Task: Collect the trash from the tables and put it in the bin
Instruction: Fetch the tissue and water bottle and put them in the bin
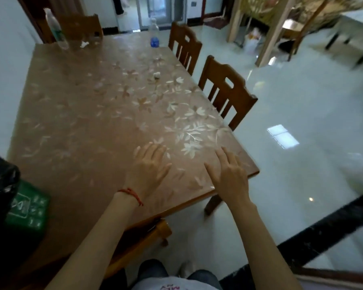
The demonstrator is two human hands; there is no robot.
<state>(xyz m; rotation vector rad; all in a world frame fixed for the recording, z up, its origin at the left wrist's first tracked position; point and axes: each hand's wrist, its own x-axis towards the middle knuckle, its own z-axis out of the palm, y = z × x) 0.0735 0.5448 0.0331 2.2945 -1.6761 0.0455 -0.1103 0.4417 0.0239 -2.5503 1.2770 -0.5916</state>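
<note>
**Collection not yet begun at this counter; both hands empty**

The left hand (150,164) and the right hand (228,174) are held over the near right corner of the brown floral-patterned counter (76,114). In each, the grip is spread, fingers straight, and nothing is held.

Four items are judged to be trash and are seen uncollected: a small crumpled white paper ball (156,75) at mid-counter, a white paper scrap (84,44) at the far end, a clear plastic bottle with a green label (57,30) at the far left corner, and a clear plastic bottle with a blue label (154,34) at the far edge. All lie well apart from the hands. The green bin with a black liner bag (19,197) is set at the near left, against the counter.

The right edge is lined by two brown wooden slatted chairs (222,91). Open glossy floor (291,122) is available to the right for passage toward the far end; the left side runs close to a wall.
</note>
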